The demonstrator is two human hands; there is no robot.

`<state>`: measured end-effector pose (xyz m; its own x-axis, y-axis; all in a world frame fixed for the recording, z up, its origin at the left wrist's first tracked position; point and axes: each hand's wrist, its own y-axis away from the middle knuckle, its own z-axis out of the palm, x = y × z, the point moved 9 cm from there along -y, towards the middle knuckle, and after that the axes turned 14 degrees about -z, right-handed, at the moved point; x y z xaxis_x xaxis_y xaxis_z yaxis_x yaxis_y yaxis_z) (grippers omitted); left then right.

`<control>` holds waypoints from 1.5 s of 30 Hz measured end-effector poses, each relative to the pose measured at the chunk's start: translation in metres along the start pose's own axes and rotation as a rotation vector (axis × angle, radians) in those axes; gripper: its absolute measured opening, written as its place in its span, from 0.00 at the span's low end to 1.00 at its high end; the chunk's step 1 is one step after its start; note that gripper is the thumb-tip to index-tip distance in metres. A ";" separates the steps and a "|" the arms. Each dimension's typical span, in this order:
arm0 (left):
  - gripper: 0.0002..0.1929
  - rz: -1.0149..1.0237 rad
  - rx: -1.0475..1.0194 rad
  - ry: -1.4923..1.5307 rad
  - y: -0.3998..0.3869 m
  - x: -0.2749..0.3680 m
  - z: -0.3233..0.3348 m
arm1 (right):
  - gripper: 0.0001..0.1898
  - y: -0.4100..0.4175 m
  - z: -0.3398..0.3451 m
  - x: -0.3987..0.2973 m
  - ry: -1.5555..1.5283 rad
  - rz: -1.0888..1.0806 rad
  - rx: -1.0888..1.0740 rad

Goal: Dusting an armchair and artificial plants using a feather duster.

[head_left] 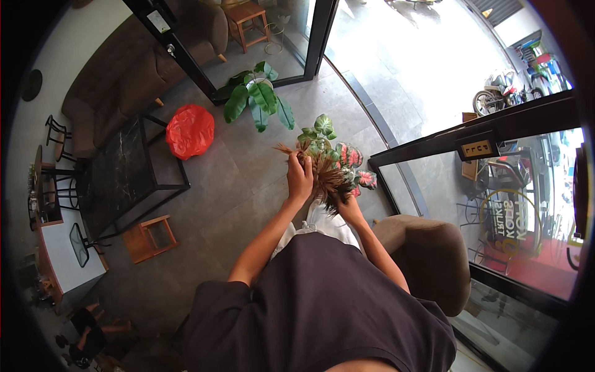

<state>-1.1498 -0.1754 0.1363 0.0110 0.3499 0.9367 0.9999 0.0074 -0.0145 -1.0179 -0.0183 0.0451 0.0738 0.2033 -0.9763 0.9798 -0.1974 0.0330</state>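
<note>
A brown feather duster is held in front of my waist, its feathers spread between my two hands. My left hand has its fingers curled around the upper left part, where some feathers stick out past it. At the lower right end, my right hand grips the duster, its fingertips partly hidden in dark feathers. Just beyond the duster stand a green leafy plant and pink-and-green variegated leaves. The duster hides their lower parts, and I cannot tell whether it touches them.
A large-leaved potted plant and a red plastic bag are ahead on the left. A black marble-patterned table and wooden stool stand left. On the right are an upholstered chair and a glass door. Another person is lower left.
</note>
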 end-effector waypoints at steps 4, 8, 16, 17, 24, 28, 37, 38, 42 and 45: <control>0.21 -0.079 -0.200 -0.042 -0.016 -0.017 0.059 | 0.14 -0.010 -0.028 0.036 -0.128 0.057 0.095; 0.24 -0.177 -0.265 0.091 -0.046 -0.081 0.104 | 0.15 0.004 -0.061 0.097 -0.046 0.500 0.058; 0.22 -1.021 -0.238 -0.255 -0.041 -0.452 0.168 | 0.04 0.079 -0.054 0.206 -0.629 1.046 0.517; 0.20 -1.087 -0.282 -0.310 -0.030 -0.481 0.179 | 0.10 0.090 -0.046 0.210 -0.752 1.095 0.590; 0.16 -1.320 -0.422 0.205 -0.031 -0.578 0.280 | 0.18 0.113 -0.041 0.234 -0.988 1.223 0.963; 0.13 -1.022 -0.431 0.445 -0.026 -0.582 0.356 | 0.21 0.144 -0.053 0.245 -1.099 1.244 1.113; 0.14 -1.168 -0.453 0.457 0.012 -0.694 0.359 | 0.17 0.133 -0.043 0.249 -1.267 1.219 1.112; 0.14 -0.866 -0.482 0.265 -0.019 -0.687 0.328 | 0.16 0.121 -0.034 0.244 -1.275 1.240 1.080; 0.13 -0.335 -0.671 -0.388 0.003 -0.597 0.385 | 0.13 0.138 -0.072 0.251 -1.089 1.207 1.157; 0.16 -0.417 -0.591 -0.417 -0.053 -0.660 0.280 | 0.12 0.115 -0.037 0.244 -1.199 1.243 0.956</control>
<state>-1.2132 -0.1447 -0.5794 -0.2510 0.7461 0.6167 0.7640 -0.2385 0.5996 -0.8803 0.0441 -0.1810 -0.0214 -0.9898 -0.1405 0.0618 -0.1416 0.9880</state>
